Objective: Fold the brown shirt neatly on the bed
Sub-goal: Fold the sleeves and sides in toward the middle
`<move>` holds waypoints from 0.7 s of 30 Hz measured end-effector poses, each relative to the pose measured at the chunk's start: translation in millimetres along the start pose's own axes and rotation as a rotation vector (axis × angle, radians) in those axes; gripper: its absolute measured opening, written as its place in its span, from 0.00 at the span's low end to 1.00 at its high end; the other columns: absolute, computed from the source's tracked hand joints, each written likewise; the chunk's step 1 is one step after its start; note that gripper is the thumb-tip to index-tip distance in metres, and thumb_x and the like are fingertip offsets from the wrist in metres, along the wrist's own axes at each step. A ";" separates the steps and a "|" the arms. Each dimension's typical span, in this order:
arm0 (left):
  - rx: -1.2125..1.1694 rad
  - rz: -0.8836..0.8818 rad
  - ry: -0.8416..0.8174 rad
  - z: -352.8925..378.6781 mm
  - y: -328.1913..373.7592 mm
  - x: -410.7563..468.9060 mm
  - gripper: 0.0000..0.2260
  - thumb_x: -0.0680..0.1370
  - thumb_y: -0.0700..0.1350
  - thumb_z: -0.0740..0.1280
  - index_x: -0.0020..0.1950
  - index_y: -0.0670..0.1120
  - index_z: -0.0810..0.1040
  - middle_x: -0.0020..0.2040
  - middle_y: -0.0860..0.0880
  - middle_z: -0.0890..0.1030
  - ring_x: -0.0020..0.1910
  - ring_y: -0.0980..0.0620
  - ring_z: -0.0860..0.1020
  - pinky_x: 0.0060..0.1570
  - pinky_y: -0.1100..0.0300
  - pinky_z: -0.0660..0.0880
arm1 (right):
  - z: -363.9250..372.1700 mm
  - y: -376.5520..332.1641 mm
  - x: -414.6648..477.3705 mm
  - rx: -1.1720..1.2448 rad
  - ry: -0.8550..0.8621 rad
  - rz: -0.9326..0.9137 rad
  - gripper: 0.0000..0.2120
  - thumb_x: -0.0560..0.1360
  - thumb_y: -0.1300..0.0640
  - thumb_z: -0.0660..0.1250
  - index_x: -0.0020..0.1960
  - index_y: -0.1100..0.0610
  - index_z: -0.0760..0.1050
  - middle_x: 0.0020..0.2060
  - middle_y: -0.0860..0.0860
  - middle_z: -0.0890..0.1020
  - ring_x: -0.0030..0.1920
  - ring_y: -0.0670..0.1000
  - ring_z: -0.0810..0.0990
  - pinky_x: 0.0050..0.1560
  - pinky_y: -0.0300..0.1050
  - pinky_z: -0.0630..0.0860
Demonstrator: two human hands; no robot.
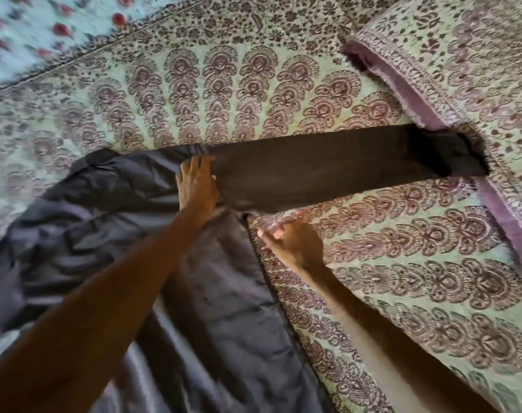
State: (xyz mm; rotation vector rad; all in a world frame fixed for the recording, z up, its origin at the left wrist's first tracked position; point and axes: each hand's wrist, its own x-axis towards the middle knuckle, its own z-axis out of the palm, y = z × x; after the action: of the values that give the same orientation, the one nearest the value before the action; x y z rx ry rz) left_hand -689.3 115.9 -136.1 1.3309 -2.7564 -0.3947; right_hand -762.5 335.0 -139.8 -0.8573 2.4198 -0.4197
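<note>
The shirt (170,263) was spread across the lower left of the bed (402,278), its sleeve (343,171) stretched rightward from the left hand (197,186), pressed flat at the shoulder, while the nearer right hand (292,242) pinched the underarm seam.

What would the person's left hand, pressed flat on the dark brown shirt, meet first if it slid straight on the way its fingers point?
The left hand points up the bed. It would probably cross the dark brown shirt's rumpled top edge, then reach the bare green-and-maroon patterned bedspread.
</note>
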 end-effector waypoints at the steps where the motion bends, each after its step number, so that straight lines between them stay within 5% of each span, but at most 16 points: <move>1: 0.053 0.003 -0.038 -3.7 -8.8 7.2 0.22 0.76 0.41 0.63 0.70 0.44 0.68 0.69 0.41 0.69 0.69 0.38 0.65 0.64 0.40 0.62 | 8.0 -8.4 -2.0 -0.032 -0.020 0.000 0.32 0.69 0.26 0.56 0.44 0.53 0.82 0.40 0.48 0.84 0.39 0.51 0.82 0.35 0.41 0.76; 6: 0.136 0.134 -0.208 -13.4 -25.5 46.6 0.31 0.77 0.42 0.62 0.78 0.45 0.54 0.77 0.44 0.58 0.76 0.37 0.52 0.72 0.39 0.50 | 25.8 -31.8 -5.1 0.070 -0.030 -0.030 0.20 0.67 0.35 0.69 0.43 0.52 0.81 0.36 0.48 0.84 0.38 0.51 0.82 0.35 0.43 0.76; 8: 0.125 0.114 -0.214 -15.2 -27.2 59.9 0.27 0.77 0.44 0.62 0.76 0.48 0.59 0.75 0.43 0.62 0.74 0.35 0.55 0.71 0.39 0.51 | 29.5 -34.6 -5.2 0.130 -0.004 -0.043 0.15 0.68 0.40 0.72 0.44 0.51 0.82 0.37 0.47 0.85 0.38 0.49 0.82 0.35 0.42 0.76; 12: 0.084 0.087 -0.132 -24.8 -31.6 71.2 0.10 0.77 0.47 0.64 0.57 0.49 0.78 0.62 0.45 0.76 0.66 0.39 0.66 0.67 0.44 0.58 | 33.8 -36.6 -12.2 0.269 0.088 -0.095 0.11 0.69 0.47 0.73 0.46 0.53 0.82 0.38 0.48 0.85 0.38 0.49 0.82 0.36 0.41 0.75; 18: 0.139 0.125 -0.023 -63.6 -60.4 62.8 0.11 0.77 0.39 0.64 0.58 0.46 0.79 0.63 0.40 0.71 0.67 0.37 0.64 0.66 0.44 0.61 | 43.3 -76.0 -47.4 0.442 0.103 -0.251 0.09 0.69 0.50 0.74 0.48 0.51 0.81 0.31 0.44 0.82 0.31 0.44 0.78 0.34 0.39 0.77; 21: 0.192 0.144 -0.051 -83.8 -96.7 60.7 0.10 0.77 0.43 0.66 0.58 0.46 0.79 0.64 0.41 0.69 0.66 0.38 0.64 0.61 0.44 0.66 | 55.2 -110.1 -70.6 0.491 0.009 -0.268 0.20 0.69 0.51 0.75 0.60 0.52 0.79 0.34 0.44 0.81 0.33 0.42 0.78 0.38 0.35 0.76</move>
State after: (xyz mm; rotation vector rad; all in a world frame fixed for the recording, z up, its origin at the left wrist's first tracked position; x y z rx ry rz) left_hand -640.2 -6.0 -83.2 1.1608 -2.9737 -0.1612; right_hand -630.8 292.5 -108.3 -0.9470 2.0691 -1.0661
